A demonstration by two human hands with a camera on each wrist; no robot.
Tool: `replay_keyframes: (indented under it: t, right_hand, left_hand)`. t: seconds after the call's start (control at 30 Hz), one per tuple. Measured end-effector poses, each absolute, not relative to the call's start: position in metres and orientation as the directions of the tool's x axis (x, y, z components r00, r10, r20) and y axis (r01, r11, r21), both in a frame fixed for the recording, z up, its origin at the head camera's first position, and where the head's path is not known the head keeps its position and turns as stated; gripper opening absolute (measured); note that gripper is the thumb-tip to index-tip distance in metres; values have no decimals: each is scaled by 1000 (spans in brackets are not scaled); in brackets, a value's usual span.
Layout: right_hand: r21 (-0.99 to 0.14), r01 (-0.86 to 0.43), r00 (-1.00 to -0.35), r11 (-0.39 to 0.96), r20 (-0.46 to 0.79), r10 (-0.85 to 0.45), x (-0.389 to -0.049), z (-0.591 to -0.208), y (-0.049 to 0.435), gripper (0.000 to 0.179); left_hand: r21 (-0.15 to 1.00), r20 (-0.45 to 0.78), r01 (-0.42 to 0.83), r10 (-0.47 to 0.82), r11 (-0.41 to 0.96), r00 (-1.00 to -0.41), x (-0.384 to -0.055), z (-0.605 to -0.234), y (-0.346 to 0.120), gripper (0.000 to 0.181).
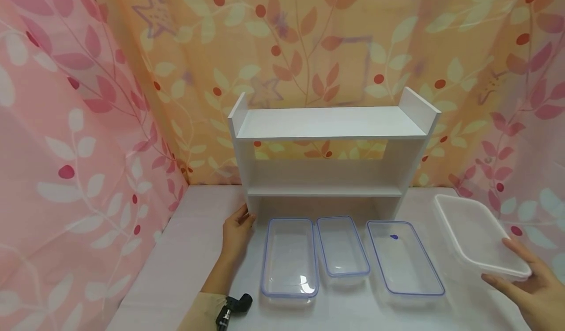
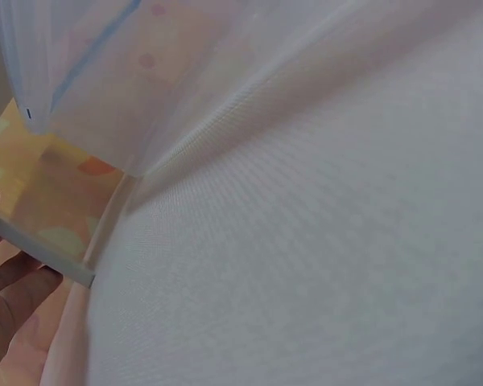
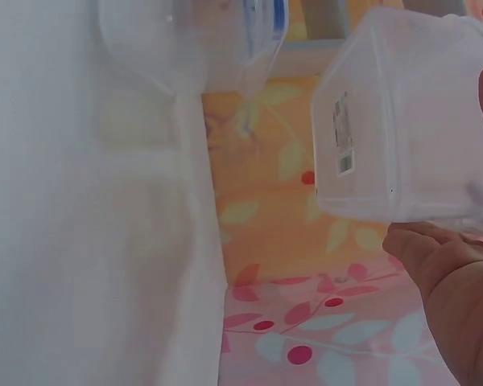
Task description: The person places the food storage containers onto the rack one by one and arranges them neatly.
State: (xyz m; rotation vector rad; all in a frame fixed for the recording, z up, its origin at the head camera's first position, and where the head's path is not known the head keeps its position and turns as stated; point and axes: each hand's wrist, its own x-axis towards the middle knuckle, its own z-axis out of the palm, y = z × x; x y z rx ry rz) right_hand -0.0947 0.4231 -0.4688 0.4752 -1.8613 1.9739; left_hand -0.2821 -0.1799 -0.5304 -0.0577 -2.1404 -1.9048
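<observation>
My left hand [image 1: 237, 233] pinches the lower front edge of the white shelf unit's left side panel [image 2: 44, 256], thumb on one face and fingers on the other. On the right, my right hand [image 1: 531, 277] grips a clear plastic food container with a white lid [image 1: 478, 235] by its near end. In the right wrist view that container [image 3: 358, 137] shows a small printed label on its base and hangs over the table. Three clear containers with blue-rimmed lids stand in front of the shelf unit: a left one [image 1: 290, 257], a smaller middle one [image 1: 343, 246] and a right one [image 1: 406, 257].
The white shelf unit [image 1: 324, 191] has an open back and stands at the table's rear. White cloth covers the table [image 1: 176, 262]. Patterned curtains, orange behind [image 1: 304, 41] and pink at the left [image 1: 88, 174], surround it. A black device [image 1: 234, 309] is strapped at the left wrist.
</observation>
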Motion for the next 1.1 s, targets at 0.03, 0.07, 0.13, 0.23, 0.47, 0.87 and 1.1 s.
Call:
replay_keyframes:
  t: [0.03,0.07,0.13,0.23,0.47,0.87,1.1]
  right_hand:
    - [-869,-493,-870,-45,491,45,-94,-468,422,84]
    - [-869,-493,-870,-46,492,43,-93,-467,421,84]
    - [-867,-496,-868,-45,495,37,-92,-464,418,84]
    - [-873,-485,-874,-43,485,10,-91,-458,414,84]
    - [-885,-462,-885,-49,464,-32,-87,-444,399,87]
    - [-863,-503,-863,-39,504,-36,-80,-423,374,88]
    - [-842,-537,-837,-44,539,-92,-82,-408,366,87]
  left_hand:
    - [968,230,211,-153,134,-961,-282,-530,-180,50]
    - [968,231,211,-154,137,-961,-282,-530,-180,50]
    - [967,232,210,-156,146,-960,-282,-530,-180,49]
    - [964,237,213,-158,158,-958,-283,-530,-181,49]
    - [959,254,226,-162,172,-954,-283,-529,-181,48]
    - [970,216,192,-160,152,-963,-278,-521,-177,49]
    - [973,205,185,-150,141,-967,-261,-497,-172,46]
